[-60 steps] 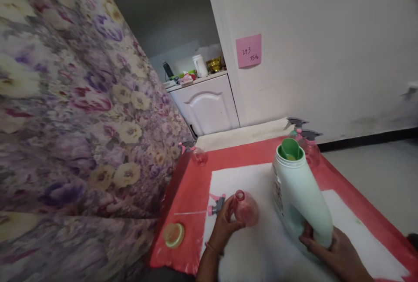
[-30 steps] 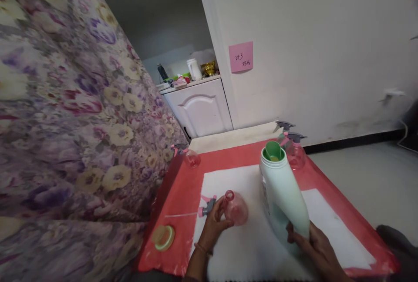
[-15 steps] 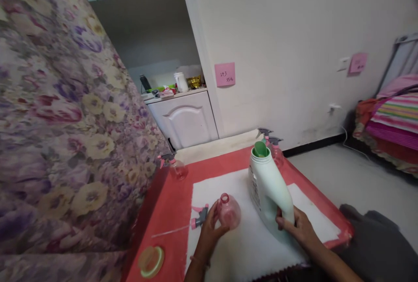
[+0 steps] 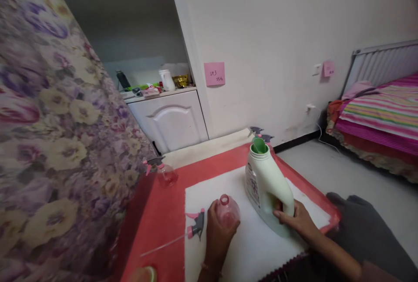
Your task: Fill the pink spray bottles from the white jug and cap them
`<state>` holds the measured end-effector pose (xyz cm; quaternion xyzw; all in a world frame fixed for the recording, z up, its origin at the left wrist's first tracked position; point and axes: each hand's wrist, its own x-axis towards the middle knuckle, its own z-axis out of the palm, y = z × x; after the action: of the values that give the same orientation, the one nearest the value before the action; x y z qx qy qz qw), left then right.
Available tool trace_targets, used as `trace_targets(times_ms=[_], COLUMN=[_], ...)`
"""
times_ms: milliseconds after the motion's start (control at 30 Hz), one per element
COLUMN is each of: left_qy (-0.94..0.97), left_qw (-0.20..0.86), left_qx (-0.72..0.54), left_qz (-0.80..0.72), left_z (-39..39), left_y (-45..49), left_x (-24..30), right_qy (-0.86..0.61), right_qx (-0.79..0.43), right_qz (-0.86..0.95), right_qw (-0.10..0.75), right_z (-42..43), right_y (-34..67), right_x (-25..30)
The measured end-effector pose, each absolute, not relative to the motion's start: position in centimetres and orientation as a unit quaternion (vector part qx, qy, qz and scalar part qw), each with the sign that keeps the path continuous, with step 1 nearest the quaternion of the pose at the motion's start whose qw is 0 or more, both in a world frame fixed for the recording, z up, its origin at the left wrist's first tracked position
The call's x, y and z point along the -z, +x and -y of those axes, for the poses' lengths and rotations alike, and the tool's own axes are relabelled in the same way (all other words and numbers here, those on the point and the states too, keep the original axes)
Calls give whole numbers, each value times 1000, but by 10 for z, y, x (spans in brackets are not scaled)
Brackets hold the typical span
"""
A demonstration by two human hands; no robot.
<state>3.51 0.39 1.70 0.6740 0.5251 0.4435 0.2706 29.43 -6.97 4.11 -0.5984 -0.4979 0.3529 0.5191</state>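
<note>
My left hand (image 4: 218,235) is wrapped round a small pink spray bottle (image 4: 227,210) whose neck is open and pointing up. The bottle's grey and pink trigger head (image 4: 196,226) lies beside it on the left, its thin tube trailing over the red cloth. My right hand (image 4: 295,218) grips the handle of a big pale green detergent jug (image 4: 267,183). The jug stands on the white sheet (image 4: 248,247) with its green spout uncapped.
Another pink spray bottle (image 4: 165,173) stands at the red table's (image 4: 160,225) far left corner, and two more (image 4: 261,134) behind the jug. A round cap (image 4: 146,274) lies at the near left edge. A flowered curtain hangs left; a white cabinet (image 4: 170,121) and a striped bed (image 4: 382,116) lie beyond.
The view has swung right and up, bringing the bed into sight. Both hands keep their holds; the jug now stands more upright on the white sheet.
</note>
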Motion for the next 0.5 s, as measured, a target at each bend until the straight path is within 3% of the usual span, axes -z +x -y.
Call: trace_targets(times_ms=[300, 500], left_qy=[671, 674], left_qw=[220, 232], left_qx=[-461, -443], left_qz=[-537, -544], left_z=[-9, -9], left_y=[31, 28], left_x=[-5, -8], right_qy=[-558, -516], right_qx=[-389, -376], right_qz=[542, 560], right_qw=[494, 528], right_z=[71, 69], right_y=[309, 315], right_x=[-52, -59])
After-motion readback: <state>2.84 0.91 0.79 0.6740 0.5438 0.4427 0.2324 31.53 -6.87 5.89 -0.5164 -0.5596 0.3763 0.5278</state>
